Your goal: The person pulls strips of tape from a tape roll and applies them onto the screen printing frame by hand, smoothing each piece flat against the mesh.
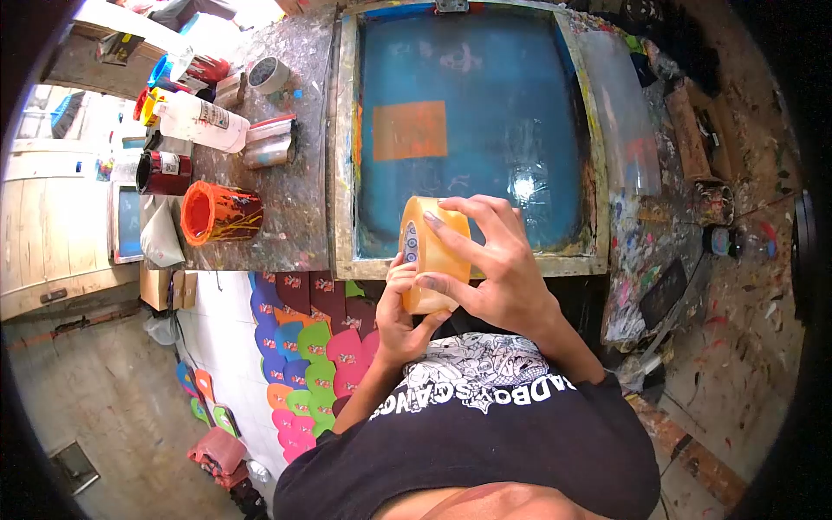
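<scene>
A yellowish-orange roll of tape (444, 257), with printed markings on its side, is held between my two hands in front of my chest. My left hand (405, 310) wraps round its lower left side. On the right, the fingertips and thumb of my right hand (498, 260) press on the roll's face and upper edge. Just beyond my hands lies a blue screen (494, 113) in a paint-stained wooden frame (344, 173). An orange rectangle (409, 131) shows on the left part of the screen.
Left of the frame stand an orange paint can (198, 214), a dark red can (162, 172) and a white bottle (204, 122). Colourful printed cutouts (321, 368) lie at the lower left. A clear sheet (620, 113) is right of the frame.
</scene>
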### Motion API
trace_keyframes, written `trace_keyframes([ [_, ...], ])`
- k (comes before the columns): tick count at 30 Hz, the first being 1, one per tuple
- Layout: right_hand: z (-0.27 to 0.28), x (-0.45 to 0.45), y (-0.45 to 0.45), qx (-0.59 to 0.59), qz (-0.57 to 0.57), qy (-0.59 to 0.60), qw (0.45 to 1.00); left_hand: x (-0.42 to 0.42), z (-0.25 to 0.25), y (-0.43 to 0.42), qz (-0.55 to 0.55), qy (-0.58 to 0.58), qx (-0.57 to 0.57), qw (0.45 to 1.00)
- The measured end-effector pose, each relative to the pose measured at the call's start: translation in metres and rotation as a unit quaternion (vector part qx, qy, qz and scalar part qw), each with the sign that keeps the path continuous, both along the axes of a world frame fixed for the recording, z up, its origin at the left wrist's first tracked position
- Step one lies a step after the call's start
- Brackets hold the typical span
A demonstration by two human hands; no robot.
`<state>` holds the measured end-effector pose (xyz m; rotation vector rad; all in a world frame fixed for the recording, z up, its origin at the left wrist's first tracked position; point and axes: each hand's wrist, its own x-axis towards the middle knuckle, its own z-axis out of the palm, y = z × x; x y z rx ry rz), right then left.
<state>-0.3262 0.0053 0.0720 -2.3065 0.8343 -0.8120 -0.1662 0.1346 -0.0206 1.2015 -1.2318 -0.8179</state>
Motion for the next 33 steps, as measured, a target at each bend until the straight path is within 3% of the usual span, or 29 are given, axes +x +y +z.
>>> trace_keyframes([
  [7, -0.002, 0.000, 0.005, -0.035, -0.015, -0.014, 0.999, 0.004, -0.003, 0.005, -0.036, -0.017, 0.001, 0.999],
  [17, -0.004, 0.011, 0.010, -0.152, -0.058, -0.035, 0.986, -0.011, 0.015, 0.002, 0.058, 0.079, 0.084, 0.992],
  [23, 0.009, 0.008, 0.009, -0.068, -0.048, -0.057, 0.995, -0.011, 0.011, 0.004, 0.052, 0.070, 0.091, 0.992],
  [33, 0.008, -0.001, 0.011, -0.066, -0.039, -0.054, 0.996, -0.011, 0.013, -0.001, 0.028, 0.000, 0.066, 0.997],
])
